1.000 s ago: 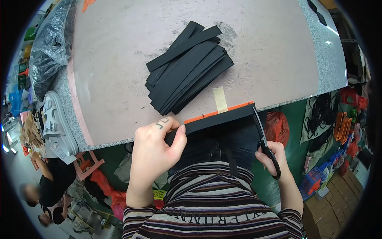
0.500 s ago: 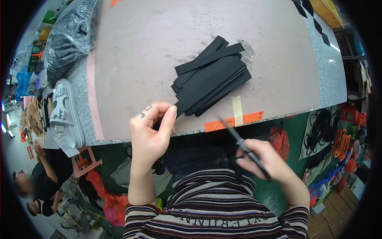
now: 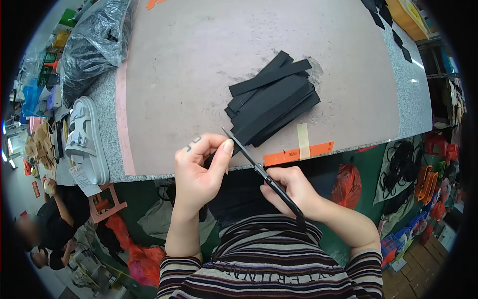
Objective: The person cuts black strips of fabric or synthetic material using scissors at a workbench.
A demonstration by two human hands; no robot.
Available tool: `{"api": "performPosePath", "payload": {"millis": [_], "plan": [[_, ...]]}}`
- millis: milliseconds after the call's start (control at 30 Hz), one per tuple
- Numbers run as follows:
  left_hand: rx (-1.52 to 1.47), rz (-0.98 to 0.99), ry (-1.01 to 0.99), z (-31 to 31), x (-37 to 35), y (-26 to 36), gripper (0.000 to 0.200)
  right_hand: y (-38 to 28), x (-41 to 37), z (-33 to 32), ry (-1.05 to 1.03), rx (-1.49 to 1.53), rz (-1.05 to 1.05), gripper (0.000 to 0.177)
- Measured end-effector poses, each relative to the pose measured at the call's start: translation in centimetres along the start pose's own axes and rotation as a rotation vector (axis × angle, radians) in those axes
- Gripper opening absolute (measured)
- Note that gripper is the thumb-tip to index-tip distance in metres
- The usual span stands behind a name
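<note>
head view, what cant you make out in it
All in the head view:
Black strip: held part covered by the left hand
Pile of strips: lower ones under the upper ones
Plastic bag: far end cut off by the top edge
White tag: print too small to read

Table: speckled grey, topped by a pale, scuffed mat, pink-edged on the left
Floor: green, seen below the table's near edge
Stool: pink, low, at the left, near a red bag
Shelving: dark, metal-looking, at the upper right, detail blurred
Crate: blue, at the lower right, near brown cardboard
Bin: orange, plastic-looking, above and right of the crate
Light: white, bright at the far left, with glare on the table's right border
</note>
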State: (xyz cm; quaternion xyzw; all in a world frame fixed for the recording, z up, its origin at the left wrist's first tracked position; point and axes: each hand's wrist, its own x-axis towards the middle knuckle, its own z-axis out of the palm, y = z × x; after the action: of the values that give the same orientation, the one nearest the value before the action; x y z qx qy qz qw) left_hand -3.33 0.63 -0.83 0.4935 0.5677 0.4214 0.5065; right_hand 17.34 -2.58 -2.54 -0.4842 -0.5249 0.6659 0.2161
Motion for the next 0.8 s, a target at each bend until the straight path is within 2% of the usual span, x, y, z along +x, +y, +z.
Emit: {"api": "performPosePath", "payload": {"millis": [67,133,167,200,233,267,300,333,367,400,533,600,700,800], "plan": [[-0.066,-0.067,0.007,0.0,0.1,0.0,0.008,1.1,0.2,0.1,0.033,0.03,-0.009,0.024],[0.165,0.051,-0.034,-2.2,0.2,1.9,0.008,2.1,-0.2,0.2,0.065,0.035,-0.072,0.022],[0.388,0.108,0.135,-4.3,-0.6,3.5,0.016,1.8,-0.6,-0.4,-0.001,0.028,-0.059,0.021],[0.338,0.273,0.31,-7.7,-1.4,5.9,0.015,1.1,-1.0,-1.2,-0.062,0.017,-0.049,0.021],[0.201,0.607,0.374,-12.7,-2.6,9.0,0.024,0.9,-1.8,-1.7,-0.123,0.018,-0.017,0.021],[-0.036,1.018,0.208,-17.5,-4.5,13.2,0.036,1.0,-2.6,-1.9,-0.178,0.094,0.106,0.022],[-0.43,1.408,-0.298,-21.6,-6.9,18.2,0.049,1.0,-3.0,-2.8,-0.231,-0.092,0.098,0.025],[-0.579,1.532,-0.675,-23.7,-8.8,21.1,0.063,1.3,-3.6,-3.1,-0.212,-0.1,0.125,0.026],[-0.631,1.324,-0.766,-20.8,-8.7,21.8,0.03,1.6,-4.5,-3.3,-0.191,-0.115,0.142,0.028],[-0.576,1.163,-0.744,-18.6,-7.6,20.2,0.025,2.2,-5.2,-3.4,-0.156,-0.092,0.168,0.028],[0.101,0.455,-0.295,-8.2,-1.7,10.1,0.01,3.6,-7.6,-4.3,-0.02,-0.047,0.155,0.021],[0.167,0.09,-0.222,-2.1,-2.1,7.6,0.012,3.4,-8.7,-4.7,0.036,-0.04,0.173,0.017],[0.122,0.16,-0.302,2.2,-2.0,4.4,0.014,3.0,-10.4,-5.3,0.048,-0.115,0.184,0.012],[0.022,0.181,-0.294,4.1,-1.4,2.4,0.044,2.8,-11.3,-5.9,0.048,-0.1,0.211,0.012]]}}
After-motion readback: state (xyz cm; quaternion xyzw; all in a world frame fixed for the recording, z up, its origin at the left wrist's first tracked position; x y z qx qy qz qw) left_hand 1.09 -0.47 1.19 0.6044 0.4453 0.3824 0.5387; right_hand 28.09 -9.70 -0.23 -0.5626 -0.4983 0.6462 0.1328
